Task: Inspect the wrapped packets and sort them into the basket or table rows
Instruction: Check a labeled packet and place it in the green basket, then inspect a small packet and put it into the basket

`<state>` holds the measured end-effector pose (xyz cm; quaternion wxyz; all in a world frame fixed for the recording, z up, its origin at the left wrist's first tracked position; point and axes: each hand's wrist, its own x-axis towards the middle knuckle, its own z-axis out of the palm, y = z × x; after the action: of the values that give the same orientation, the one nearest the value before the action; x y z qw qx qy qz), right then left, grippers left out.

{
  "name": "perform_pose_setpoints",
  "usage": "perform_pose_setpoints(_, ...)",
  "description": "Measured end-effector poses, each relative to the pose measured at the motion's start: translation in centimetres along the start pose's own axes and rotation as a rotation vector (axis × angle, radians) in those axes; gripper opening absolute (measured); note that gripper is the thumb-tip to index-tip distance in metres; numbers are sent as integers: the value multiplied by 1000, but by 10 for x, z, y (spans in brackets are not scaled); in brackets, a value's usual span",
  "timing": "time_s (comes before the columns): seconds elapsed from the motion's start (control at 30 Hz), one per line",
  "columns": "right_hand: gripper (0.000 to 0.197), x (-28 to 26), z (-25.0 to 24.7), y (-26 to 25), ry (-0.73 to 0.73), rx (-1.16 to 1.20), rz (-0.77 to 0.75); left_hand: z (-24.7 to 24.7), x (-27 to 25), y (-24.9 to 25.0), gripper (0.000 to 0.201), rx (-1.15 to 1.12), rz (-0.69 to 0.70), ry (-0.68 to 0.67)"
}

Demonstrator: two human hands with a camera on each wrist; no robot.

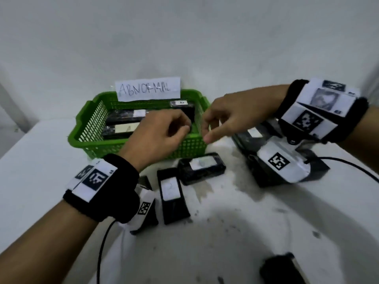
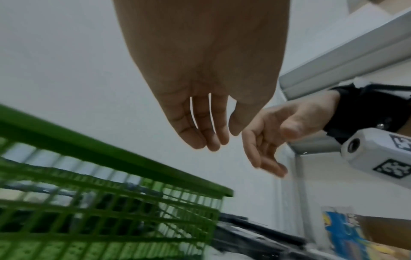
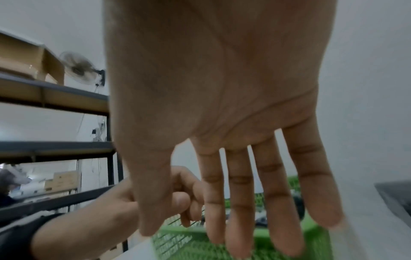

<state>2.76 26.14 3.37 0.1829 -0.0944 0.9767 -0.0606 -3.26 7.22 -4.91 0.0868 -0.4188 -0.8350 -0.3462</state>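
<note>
A green basket (image 1: 90, 128) labelled ABNORMAL (image 1: 147, 89) stands at the back of the white table (image 1: 235, 232). Black wrapped packets with white labels lie inside it (image 1: 125, 117), and one (image 1: 184, 108) stands on end at its right side. My left hand (image 1: 180, 128) hovers over the basket's front right corner, fingers loosely curled and empty; the left wrist view (image 2: 206, 137) shows them relaxed. My right hand (image 1: 207, 130) is beside it at the basket's right rim, fingers straight and holding nothing (image 3: 244, 228). Two packets (image 1: 202, 168) (image 1: 172, 198) lie on the table in front of the basket.
A stack of packets (image 1: 252, 136) sits right of the basket, under my right wrist. Another packet (image 1: 146, 182) lies partly hidden under my left wrist, and one (image 1: 283, 269) is at the near edge. A black cable (image 1: 348, 162) trails off to the right.
</note>
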Motion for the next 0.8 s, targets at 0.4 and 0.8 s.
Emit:
perform_pose_setpoints(0.4,45,-109,129,-5,-581,199,184,50,-35,63,14,52,147,-339)
perform_pose_setpoints(0.8,46,-69,80,11,364,761,-185,-9,-42,53,36,-363,-368,-300)
